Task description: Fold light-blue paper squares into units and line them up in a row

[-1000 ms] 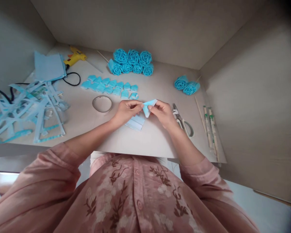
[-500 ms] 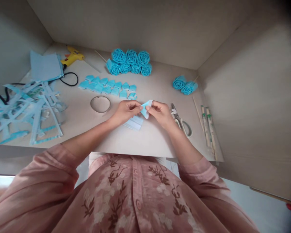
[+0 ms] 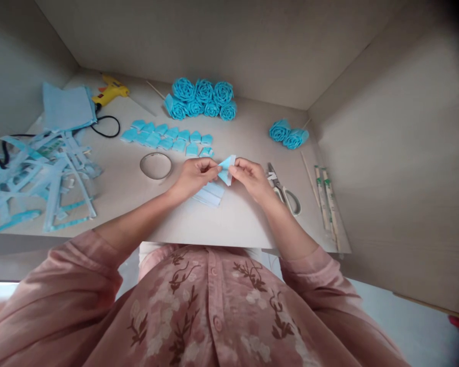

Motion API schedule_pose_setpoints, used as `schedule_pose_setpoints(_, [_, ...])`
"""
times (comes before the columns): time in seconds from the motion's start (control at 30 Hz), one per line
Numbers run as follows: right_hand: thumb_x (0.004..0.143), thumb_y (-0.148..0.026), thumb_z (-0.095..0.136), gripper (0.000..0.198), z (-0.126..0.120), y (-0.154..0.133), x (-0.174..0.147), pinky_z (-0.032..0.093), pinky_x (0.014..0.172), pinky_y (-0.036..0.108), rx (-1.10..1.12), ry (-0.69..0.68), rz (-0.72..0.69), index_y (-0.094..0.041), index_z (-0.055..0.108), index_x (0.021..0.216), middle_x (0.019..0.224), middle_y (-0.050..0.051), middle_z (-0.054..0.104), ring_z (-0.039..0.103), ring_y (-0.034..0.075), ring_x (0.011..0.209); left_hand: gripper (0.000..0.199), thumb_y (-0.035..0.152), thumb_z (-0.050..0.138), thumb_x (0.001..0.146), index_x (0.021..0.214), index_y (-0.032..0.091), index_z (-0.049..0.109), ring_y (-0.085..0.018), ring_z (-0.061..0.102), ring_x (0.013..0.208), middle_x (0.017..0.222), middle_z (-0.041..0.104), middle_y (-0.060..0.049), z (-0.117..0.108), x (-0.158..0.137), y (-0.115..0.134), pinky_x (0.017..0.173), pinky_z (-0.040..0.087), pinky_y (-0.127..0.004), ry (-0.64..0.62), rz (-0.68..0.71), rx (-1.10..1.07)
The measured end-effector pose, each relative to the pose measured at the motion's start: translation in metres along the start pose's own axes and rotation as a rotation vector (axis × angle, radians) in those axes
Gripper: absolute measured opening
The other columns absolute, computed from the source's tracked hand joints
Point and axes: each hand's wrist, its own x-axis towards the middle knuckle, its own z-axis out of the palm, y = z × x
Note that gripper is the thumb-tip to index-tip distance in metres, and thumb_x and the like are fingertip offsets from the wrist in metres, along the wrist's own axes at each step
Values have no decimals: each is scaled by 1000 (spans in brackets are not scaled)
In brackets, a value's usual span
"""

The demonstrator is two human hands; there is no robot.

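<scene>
Between my two hands is a small folded piece of blue and white fabric (image 3: 226, 169), roughly triangular, with a white strip along its right edge. My left hand (image 3: 199, 175) pinches its left corner between thumb and fingers. On the other side my right hand (image 3: 249, 176) grips the white edge. Just below them, partly covered by my left hand, a flat pleated pale-blue piece (image 3: 210, 194) lies on the table. Behind my hands are rows of small folded blue pieces (image 3: 168, 136).
At the back sit several blue fabric roses (image 3: 204, 90), with more roses (image 3: 294, 137) to the right. Scissors (image 3: 285, 191) and wrapped sticks (image 3: 327, 199) lie right. A tape roll (image 3: 155, 166), cut strips (image 3: 57, 178), stacked blue sheets (image 3: 67, 107) and a yellow glue gun (image 3: 112, 92) are left.
The folded piece has turned slightly, and its white edge shows more clearly on the right. Both hands keep their pinch, and the whole view has shifted slightly.
</scene>
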Motion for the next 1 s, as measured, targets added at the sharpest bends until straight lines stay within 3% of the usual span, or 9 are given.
schedule_pose_setpoints(0.23, [78, -58, 74, 45, 1, 5, 1, 32, 56, 25, -100, 28, 13, -21, 51, 67, 61, -6, 49, 43, 9, 59, 36, 48, 64, 83, 67, 16, 60, -9, 49, 56, 62, 61, 0, 0, 2, -3, 55, 40, -22, -99, -11, -7])
schedule_pose_setpoints(0.4, [87, -55, 67, 37, -1, 3, 1, 42, 61, 26, -102, 59, -55, -21, 59, 74, 65, -4, 55, 50, 11, 63, 37, 48, 68, 81, 65, 16, 58, -8, 49, 53, 60, 61, 0, -1, 2, -3, 53, 39, -21, -96, -4, -52])
schedule_pose_setpoints(0.47, [91, -49, 63, 27, -3, 2, 1, 51, 72, 28, -126, 123, -149, -22, 67, 92, 81, 0, 66, 60, 14, 76, 37, 48, 69, 82, 66, 16, 59, -7, 49, 52, 61, 61, 0, -2, 3, -2, 53, 39, -21, -65, -23, -107])
schedule_pose_setpoints(0.53, [92, -41, 62, 25, -5, 1, 1, 55, 86, 33, -200, 154, -262, -25, 68, 111, 109, 5, 70, 65, 19, 101, 36, 47, 70, 82, 68, 16, 60, -7, 49, 51, 61, 61, 1, -3, 3, -1, 53, 39, -22, -29, -65, -182])
schedule_pose_setpoints(0.63, [92, -29, 63, 28, -7, 0, 0, 52, 104, 43, -379, 135, -382, -30, 68, 119, 137, 7, 62, 56, 24, 130, 34, 45, 72, 81, 69, 16, 60, -7, 49, 50, 60, 61, 1, -3, 4, -1, 52, 39, -22, -5, -118, -288])
schedule_pose_setpoints(0.73, [90, -18, 63, 31, -5, 1, -1, 41, 116, 52, -510, 125, -444, -32, 71, 117, 146, 5, 56, 50, 26, 139, 32, 43, 73, 81, 71, 16, 61, -7, 50, 50, 60, 61, 1, -3, 5, -1, 51, 40, -22, -17, -129, -338])
schedule_pose_setpoints(0.8, [89, -18, 65, 26, -4, 2, -2, 42, 115, 53, -544, 109, -458, -33, 74, 109, 148, 3, 54, 47, 27, 140, 32, 43, 73, 81, 70, 16, 61, -7, 50, 50, 59, 62, 1, -3, 4, -1, 52, 40, -22, -20, -127, -331])
schedule_pose_setpoints(0.93, [89, -29, 71, 6, -4, 4, -1, 48, 106, 50, -520, 109, -442, -30, 76, 91, 139, 3, 59, 51, 27, 135, 36, 45, 74, 81, 66, 16, 59, -6, 49, 50, 59, 61, 1, -2, 3, 1, 52, 40, -21, -5, -100, -264])
schedule_pose_setpoints(1.0, [90, -35, 71, 8, -4, 5, -1, 47, 107, 50, -482, 124, -423, -29, 76, 89, 136, 5, 61, 54, 26, 132, 38, 48, 75, 80, 66, 16, 60, -6, 49, 50, 59, 61, 1, -2, 2, 1, 52, 39, -21, 10, -84, -234])
